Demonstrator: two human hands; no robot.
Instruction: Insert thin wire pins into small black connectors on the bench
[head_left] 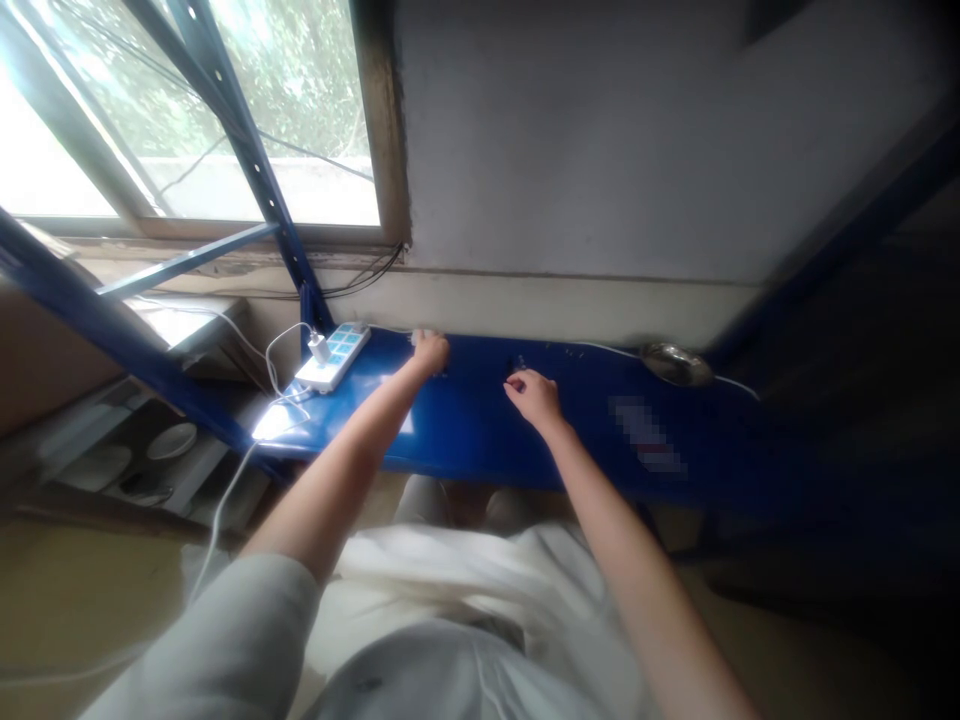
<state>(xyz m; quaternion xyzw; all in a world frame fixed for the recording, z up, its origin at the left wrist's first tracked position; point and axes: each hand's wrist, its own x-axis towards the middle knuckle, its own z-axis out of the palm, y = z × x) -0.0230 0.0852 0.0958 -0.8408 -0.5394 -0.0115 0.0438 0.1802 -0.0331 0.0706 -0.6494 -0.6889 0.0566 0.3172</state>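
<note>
My left hand (431,352) is over the back part of the blue table (465,420), its fingers closed by a small whitish thing at their tips that I cannot make out. To its right, my right hand (534,396) has thumb and fingertips pinched together, and what they hold, if anything, is too small to name. Just behind the right hand lie small dark and clear bits (519,364). A few tiny pieces (574,352) are scattered farther right, near the table's back edge.
A white power strip (335,358) with a plugged-in charger and cables lies at the table's left end. At the back right sits a shiny metal dish (676,364) beside a white cable. Blue shelf posts (259,170) rise at the left, before a window.
</note>
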